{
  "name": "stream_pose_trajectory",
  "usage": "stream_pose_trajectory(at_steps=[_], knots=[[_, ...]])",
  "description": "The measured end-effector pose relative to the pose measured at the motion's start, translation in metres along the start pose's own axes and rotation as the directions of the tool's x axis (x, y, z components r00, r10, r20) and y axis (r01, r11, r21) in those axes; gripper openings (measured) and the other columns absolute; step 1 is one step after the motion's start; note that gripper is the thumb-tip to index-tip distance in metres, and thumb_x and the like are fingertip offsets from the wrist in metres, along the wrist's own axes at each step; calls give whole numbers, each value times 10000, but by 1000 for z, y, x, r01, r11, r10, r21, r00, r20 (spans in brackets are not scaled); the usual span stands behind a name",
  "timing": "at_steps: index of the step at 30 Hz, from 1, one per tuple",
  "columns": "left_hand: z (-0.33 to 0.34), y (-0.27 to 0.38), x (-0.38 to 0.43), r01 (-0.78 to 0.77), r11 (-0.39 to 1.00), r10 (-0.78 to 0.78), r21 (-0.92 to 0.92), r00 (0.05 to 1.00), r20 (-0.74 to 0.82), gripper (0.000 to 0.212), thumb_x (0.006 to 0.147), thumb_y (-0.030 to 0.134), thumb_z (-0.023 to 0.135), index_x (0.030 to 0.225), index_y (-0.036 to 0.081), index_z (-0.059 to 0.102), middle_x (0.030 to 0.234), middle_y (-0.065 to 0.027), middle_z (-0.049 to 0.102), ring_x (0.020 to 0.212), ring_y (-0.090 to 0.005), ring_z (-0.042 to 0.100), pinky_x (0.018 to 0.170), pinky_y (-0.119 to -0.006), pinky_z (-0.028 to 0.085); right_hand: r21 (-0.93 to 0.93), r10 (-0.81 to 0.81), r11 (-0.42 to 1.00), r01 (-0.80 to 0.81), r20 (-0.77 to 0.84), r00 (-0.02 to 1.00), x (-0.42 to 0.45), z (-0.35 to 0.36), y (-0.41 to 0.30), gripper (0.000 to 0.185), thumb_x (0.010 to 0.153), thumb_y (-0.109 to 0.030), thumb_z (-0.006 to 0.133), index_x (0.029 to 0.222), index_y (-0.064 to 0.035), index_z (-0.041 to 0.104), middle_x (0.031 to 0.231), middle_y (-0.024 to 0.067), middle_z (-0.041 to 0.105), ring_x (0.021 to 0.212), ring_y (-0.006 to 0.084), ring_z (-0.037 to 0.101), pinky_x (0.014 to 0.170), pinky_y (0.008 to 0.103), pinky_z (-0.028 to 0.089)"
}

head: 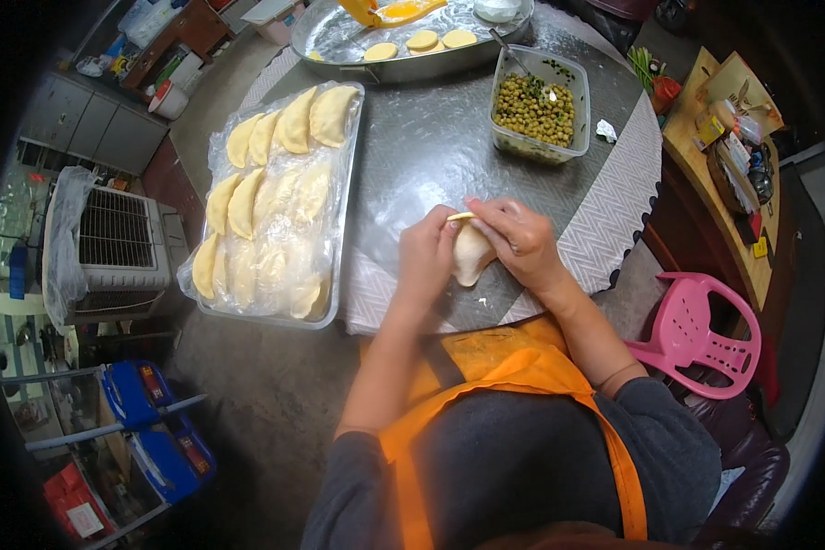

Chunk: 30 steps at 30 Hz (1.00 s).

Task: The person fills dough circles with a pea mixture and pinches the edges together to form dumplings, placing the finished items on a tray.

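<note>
Between my left hand (426,251) and my right hand (526,240), a pale filled dough pastry (472,254) is held above the near side of the table. Fingers of both hands pinch its upper edge; part of it is hidden behind them. To the left lies a tray (344,227) lined with clear plastic. Half-moon pastries (295,122) rest on it, some under the plastic film. Beyond my right hand stands a clear plastic container (540,152) of peas mixed with chopped greens (533,110), with a spoon handle (509,49) leaning out of it.
A large oval metal pan (399,69) at the table's far side holds flat dough rounds (380,51) and a yellow utensil or piece of plastic. A crumpled white scrap (606,130) lies right of the container. A pink plastic chair (701,337) stands at right, an air cooler (117,247) at left.
</note>
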<state>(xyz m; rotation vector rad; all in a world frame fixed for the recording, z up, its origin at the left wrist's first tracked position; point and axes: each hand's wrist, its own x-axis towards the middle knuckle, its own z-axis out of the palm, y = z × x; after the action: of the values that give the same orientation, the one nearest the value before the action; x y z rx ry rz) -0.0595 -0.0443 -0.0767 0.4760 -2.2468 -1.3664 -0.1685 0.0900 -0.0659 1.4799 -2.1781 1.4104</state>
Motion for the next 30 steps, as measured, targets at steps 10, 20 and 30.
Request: stream_pose_trajectory(at_steps=[10,20,30], knots=[[-1,10,1,-34,999,33,26,999,13,120,945,87,555,972,3,637,774,-125,657,699,-156,631,637,-294,481,50,-82,995,81,10,997,0,2,4,287,855,-70,661,1141,-64,685,777,122,625,656,265,639,563,341,500],[-3,8,1,-35,999,35,-12,999,5,94,902,50,587,966,11,645,772,-130,652,701,-174,644,653,-287,488,-12,-27,1000,27,-25,999,2,0,4,203,851,-61,664,1053,-51,682,813,126,649,693,304,654,575,357,513],[-4,7,3,96,991,-87,-92,992,94,135,825,39,695,948,-3,660,808,-34,675,758,-82,609,681,-251,495,28,-24,999,24,22,999,6,-2,-3,214,841,-63,668,1055,-66,661,843,135,652,726,309,662,602,369,523]])
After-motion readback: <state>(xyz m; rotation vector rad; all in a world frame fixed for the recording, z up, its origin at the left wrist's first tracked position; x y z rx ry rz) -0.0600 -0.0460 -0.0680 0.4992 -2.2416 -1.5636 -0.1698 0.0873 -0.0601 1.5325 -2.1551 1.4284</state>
